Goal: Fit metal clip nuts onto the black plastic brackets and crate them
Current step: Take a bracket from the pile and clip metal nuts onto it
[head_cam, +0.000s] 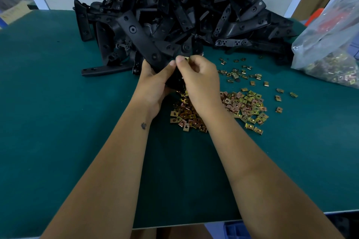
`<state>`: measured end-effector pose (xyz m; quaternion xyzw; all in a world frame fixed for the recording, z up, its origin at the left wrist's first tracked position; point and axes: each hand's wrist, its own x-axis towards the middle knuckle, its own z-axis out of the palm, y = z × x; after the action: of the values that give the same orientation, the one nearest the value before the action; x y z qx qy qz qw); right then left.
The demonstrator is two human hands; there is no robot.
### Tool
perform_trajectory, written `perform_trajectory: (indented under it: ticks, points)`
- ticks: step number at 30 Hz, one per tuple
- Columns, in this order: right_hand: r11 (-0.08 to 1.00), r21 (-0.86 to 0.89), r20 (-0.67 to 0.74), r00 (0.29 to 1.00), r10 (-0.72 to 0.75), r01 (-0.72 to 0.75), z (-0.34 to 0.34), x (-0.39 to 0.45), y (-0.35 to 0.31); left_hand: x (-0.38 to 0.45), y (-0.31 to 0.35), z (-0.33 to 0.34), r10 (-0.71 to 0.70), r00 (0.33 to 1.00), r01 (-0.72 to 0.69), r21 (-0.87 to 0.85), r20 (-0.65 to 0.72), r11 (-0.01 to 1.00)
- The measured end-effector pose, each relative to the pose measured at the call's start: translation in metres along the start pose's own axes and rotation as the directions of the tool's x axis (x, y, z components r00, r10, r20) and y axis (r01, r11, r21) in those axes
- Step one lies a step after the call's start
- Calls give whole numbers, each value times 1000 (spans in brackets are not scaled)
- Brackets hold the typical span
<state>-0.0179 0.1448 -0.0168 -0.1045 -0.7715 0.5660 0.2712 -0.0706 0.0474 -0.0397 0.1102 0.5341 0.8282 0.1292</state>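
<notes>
Clip nut at the near end of the held bracket, both hands meeting over it

The left hand [155, 81] is curled round the lower part of a black bracket [139, 35], whose long axis runs from that hand up and away to the left, over the heap of brackets [194, 11]. The right hand [198, 77] pinches a small brass-coloured clip nut [186, 58] between thumb and forefinger, right at the bracket's near edge beside the left thumb, so it is the nearer hand for the push. Whether the nut is already seated I cannot tell. I judge the next move slides it along the bracket's edge. Loose clip nuts [242, 103] lie on the bench [58, 103] just beneath and right of the right hand; a plastic bag [330, 44] sits farther right of it.
</notes>
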Motion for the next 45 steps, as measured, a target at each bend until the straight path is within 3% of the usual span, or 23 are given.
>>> perform_trajectory:
  ticks: [5, 12, 16, 22, 26, 31, 34, 37, 42, 45]
  points:
    - [973, -224, -44, 997, -60, 49, -1, 0, 3, 0, -2, 1, 36, 999, -38, 138, 20, 990]
    - [988, -154, -92, 996, 12, -26, -10, 6, 4, -4, -4, 5, 33, 996, -52, 242, 78, 969]
    - [989, -149, -104, 994, -18, 3, -7, 5, 3, -6, -3, 8, 13, 1000, -15, 337, 6, 941]
    - [981, -181, -42, 996, -75, 66, -3, 1, 2, -4, -5, 5, 65, 996, -48, 240, -66, 970]
    - [987, -145, -80, 994, -76, 63, -7, 1, 0, 2, -2, 0, 0, 994, 0, 2, -113, 1000]
    - [935, -354, -103, 994, -41, 2, -19, 12, 6, 7, 2, -5, -89, 978, 45, -227, -186, 973]
    - [861, -507, -93, 996, -7, -41, -29, 18, 12, 6, 4, -3, -103, 977, 60, -224, -186, 973]
    - [715, -687, -137, 989, 51, -132, -42, 23, 17, 4, 5, -2, -116, 981, 84, -198, -158, 977]
    - [644, -671, -213, 928, 305, -366, -64, 32, 21, 4, 6, -2, -127, 979, 96, -185, -162, 978]
    - [616, -703, -150, 921, 361, -356, -66, 32, 23, 4, 6, -2, -130, 979, 98, -197, -155, 976]
